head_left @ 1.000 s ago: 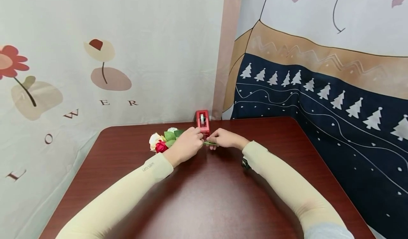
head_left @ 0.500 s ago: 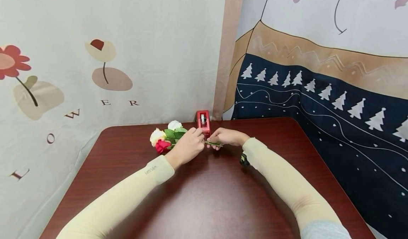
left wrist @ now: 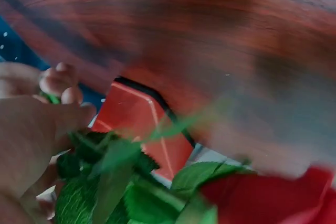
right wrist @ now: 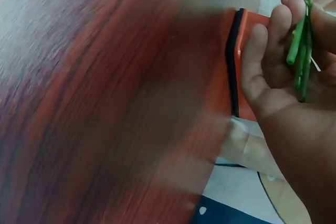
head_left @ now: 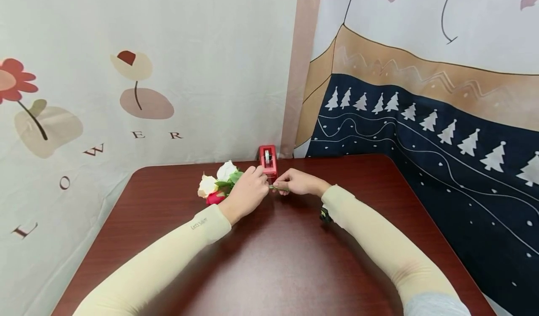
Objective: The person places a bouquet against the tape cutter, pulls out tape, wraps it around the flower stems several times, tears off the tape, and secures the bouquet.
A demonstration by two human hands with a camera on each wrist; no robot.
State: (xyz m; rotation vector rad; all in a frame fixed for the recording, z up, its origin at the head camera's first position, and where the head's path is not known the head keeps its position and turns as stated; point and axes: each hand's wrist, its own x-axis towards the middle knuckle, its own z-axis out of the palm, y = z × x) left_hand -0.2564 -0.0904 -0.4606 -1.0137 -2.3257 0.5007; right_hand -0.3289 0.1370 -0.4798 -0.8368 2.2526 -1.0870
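Note:
In the head view, a bunch of roses lies across the far part of the table, blooms to the left. It has a white rose, a cream rose and a red rose with green leaves. My left hand grips the stems just below the leaves. The fingers of my right hand pinch the lower ends of the green stems, which lie over its palm in the right wrist view. Directly behind both hands stands a red tape dispenser holding a roll of clear tape.
The dark red-brown wooden table has rounded far corners. A pale printed curtain hangs behind its far edge, and a navy cloth with white trees hangs along the right.
The bunch has turned between the hands: the white rose shows more than a second ago, and the red one has rolled lower. Stem ends stick out less past the right fingers than half a second ago.

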